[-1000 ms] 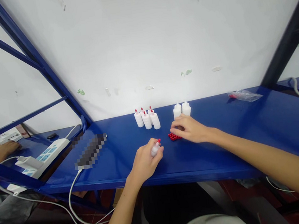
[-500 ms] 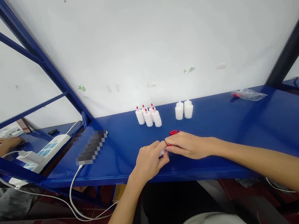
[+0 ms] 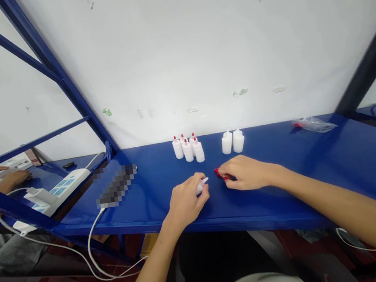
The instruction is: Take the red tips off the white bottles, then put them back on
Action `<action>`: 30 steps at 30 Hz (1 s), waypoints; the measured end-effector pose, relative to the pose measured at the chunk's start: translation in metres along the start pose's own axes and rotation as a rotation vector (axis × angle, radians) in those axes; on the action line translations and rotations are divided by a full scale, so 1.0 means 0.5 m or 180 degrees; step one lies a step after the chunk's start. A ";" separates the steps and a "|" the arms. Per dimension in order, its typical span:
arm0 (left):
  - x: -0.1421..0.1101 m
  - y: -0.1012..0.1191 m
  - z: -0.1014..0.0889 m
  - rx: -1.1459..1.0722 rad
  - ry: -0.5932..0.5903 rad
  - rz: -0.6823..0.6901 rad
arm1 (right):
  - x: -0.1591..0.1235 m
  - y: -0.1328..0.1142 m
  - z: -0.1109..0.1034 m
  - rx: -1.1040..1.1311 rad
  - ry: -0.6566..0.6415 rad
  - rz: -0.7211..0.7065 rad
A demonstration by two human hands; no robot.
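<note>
1. My left hand point(image 3: 189, 201) grips a white plastic nozzle bottle point(image 3: 199, 187), left of the pile of small red plastic caps point(image 3: 217, 172).
2. My right hand point(image 3: 246, 172) pinches a red cap point(image 3: 225, 178) beside that pile.

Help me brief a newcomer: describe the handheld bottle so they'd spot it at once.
Look to the blue table, near its front edge, for the left hand. It holds the white bottle: tilted, nozzle uncapped, while the other bottles stand upright.

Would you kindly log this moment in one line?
left hand: holds uncapped bottle | right hand: at red caps | behind: capped bottles, bare bottles
</note>
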State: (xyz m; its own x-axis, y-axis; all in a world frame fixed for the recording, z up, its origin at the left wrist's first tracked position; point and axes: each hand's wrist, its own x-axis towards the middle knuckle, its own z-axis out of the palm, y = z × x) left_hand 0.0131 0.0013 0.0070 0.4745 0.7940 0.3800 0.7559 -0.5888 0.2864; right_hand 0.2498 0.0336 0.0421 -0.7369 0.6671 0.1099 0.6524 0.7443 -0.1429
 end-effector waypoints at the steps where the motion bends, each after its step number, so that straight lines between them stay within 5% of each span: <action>1: 0.000 0.000 0.000 0.0010 -0.0017 -0.0004 | -0.001 0.000 0.000 -0.0108 -0.0082 0.0054; 7: 0.001 0.000 0.002 0.0120 -0.0057 -0.0014 | -0.001 -0.005 0.000 -0.0409 -0.0315 0.0367; 15: 0.001 0.000 0.002 0.0159 -0.0048 0.0000 | 0.006 0.010 0.000 -0.0442 -0.0029 0.0558; 24: 0.000 0.004 0.002 0.0131 -0.0119 -0.0034 | 0.007 -0.028 0.013 0.1143 0.0444 -0.0112; 30: 0.001 0.005 0.001 -0.0037 -0.0174 -0.0021 | 0.015 -0.040 0.034 0.1132 0.0820 -0.0297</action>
State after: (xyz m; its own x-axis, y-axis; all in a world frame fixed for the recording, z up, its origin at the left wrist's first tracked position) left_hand 0.0154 0.0000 0.0075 0.4938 0.8047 0.3295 0.7539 -0.5850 0.2990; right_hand 0.2281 0.0231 0.0290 -0.6921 0.6177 0.3733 0.4507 0.7739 -0.4450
